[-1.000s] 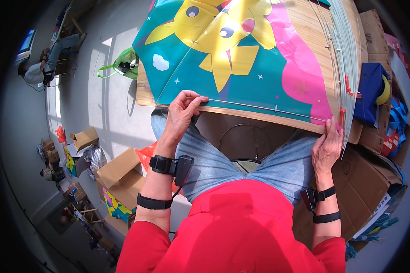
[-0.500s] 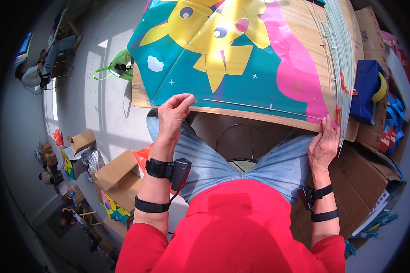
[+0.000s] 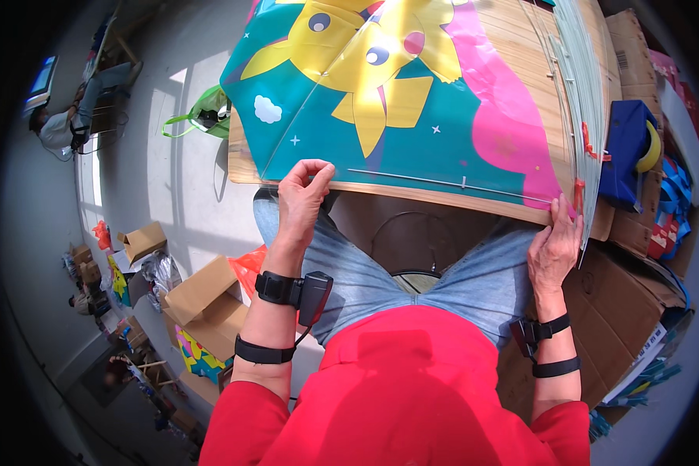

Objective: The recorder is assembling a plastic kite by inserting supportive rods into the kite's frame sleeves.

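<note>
A glossy teal and pink sheet (image 3: 427,155) with a yellow cartoon figure lies on the wooden table. Along its near edge runs a thin pale rod (image 3: 419,179) with a small light piece partway along. My left hand (image 3: 305,186) is closed in a pinch over the near edge, just left of the rod's visible end; what is between the fingertips, if anything, is too small to see. At the sheet's near right corner, my right hand (image 3: 553,245) has its fingertips closed around the rod's right end, which they partly hide.
A bundle of long pale rods (image 3: 579,93) with red ties lies along the table's right side. Beside it are a blue tape dispenser (image 3: 625,155) and cardboard boxes (image 3: 590,311). A green bag (image 3: 210,113) and an open carton (image 3: 202,299) stand left. Other people sit farther left.
The whole view has shifted very slightly. Both hands, the rod and the sheet keep their places relative to one another.
</note>
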Tool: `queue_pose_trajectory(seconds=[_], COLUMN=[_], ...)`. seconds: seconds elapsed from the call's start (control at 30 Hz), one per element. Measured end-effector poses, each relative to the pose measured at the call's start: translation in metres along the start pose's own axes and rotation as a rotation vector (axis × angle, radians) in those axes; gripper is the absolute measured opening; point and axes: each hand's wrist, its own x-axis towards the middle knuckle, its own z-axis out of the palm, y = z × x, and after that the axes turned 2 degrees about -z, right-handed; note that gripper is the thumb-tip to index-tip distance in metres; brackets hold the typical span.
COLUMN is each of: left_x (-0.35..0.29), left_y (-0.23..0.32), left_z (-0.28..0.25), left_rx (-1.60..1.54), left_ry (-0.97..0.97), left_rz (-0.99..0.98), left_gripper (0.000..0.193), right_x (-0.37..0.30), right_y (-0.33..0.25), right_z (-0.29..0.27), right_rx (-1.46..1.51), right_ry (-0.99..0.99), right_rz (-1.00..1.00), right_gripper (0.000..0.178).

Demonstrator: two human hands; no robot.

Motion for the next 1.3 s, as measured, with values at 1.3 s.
queue_pose_trajectory(seconds=[1.3], left_x=[0.001], left_y=[0.002], left_z=[-0.007], left_rx=[-0.056], left_ry=[-0.250], left_rz=[-0.008], left_gripper=[0.013], right_x=[-0.001], right_y=[0.000], right_z=[0.003], right_rx=[-0.022], right_ry=[0.005], right_rz=[0.001], right_gripper=[0.065])
